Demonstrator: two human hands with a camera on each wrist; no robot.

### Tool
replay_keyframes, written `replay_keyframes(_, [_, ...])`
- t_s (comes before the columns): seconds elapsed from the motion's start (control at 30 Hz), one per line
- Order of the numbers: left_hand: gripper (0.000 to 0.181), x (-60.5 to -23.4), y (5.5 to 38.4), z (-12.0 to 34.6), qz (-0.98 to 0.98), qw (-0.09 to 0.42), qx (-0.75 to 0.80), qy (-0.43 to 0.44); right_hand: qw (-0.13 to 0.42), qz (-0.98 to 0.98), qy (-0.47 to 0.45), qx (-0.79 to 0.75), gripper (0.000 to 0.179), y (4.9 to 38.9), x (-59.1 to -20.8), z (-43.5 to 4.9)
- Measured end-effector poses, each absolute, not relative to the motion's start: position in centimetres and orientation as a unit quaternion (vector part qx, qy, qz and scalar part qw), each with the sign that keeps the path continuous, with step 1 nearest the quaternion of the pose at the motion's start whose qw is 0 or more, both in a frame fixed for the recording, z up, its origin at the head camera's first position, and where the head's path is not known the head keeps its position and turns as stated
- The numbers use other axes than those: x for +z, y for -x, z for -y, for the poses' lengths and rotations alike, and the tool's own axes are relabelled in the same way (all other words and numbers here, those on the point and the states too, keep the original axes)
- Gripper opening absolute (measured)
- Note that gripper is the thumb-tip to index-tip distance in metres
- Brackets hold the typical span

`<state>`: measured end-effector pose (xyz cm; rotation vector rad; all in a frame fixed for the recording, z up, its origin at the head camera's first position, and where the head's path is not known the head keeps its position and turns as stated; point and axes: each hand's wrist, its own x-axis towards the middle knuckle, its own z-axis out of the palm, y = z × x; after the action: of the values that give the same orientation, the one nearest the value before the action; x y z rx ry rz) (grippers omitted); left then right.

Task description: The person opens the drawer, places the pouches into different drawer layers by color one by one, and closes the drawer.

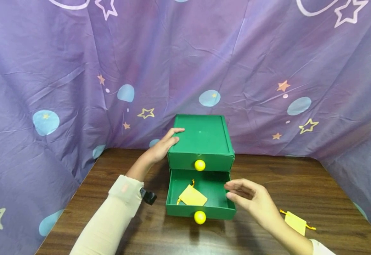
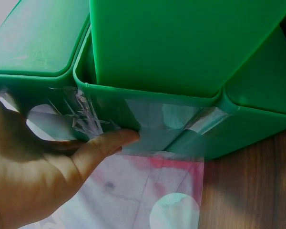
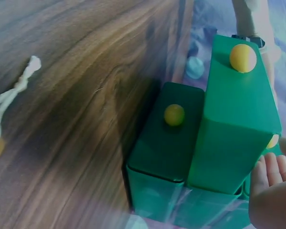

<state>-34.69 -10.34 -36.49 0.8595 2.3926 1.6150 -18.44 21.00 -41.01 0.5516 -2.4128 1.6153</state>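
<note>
- The green box stands in the middle of the frame on a brown table. One drawer is pulled out, just below the middle.
- The left hand rests on the box's left edge, fingers fairly straight. I think it should press softly but firmly there, so the box does not slide or tip.
- The right hand is at the drawer's right side, lower right of the middle. Its thumb and fingers are apart, with nothing between them. I cannot tell if the tips touch the drawer.
- The two hands are well apart from each other.
- If the drawer gets a push, it should be slow and straight, on the middle of its front. A push on one side could make it stick.
- Fingers should stay off the drawer's rim then, or they could get pinched.
- The first bag lies in the drawer, toward its left. Its strings should stay inside, or they could get caught.
- The second bag lies on the table, lower right of the frame.
- Counting: one box, three drawers (one out, two in), two yellow bags, two hands.
- Three round yellow knobs show in the right-wrist view, one partly hidden.
- One purple cloth hangs behind, and there is one table.
</note>
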Motion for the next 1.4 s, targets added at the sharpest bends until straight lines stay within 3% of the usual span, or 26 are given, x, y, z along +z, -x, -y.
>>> replay_keyframes(1.4, [0.049,-36.5,34.6,10.3,-0.788,0.07,0.541,-0.286,0.141,0.831,-0.157,0.515,0.03,17.0,-42.5,-25.5])
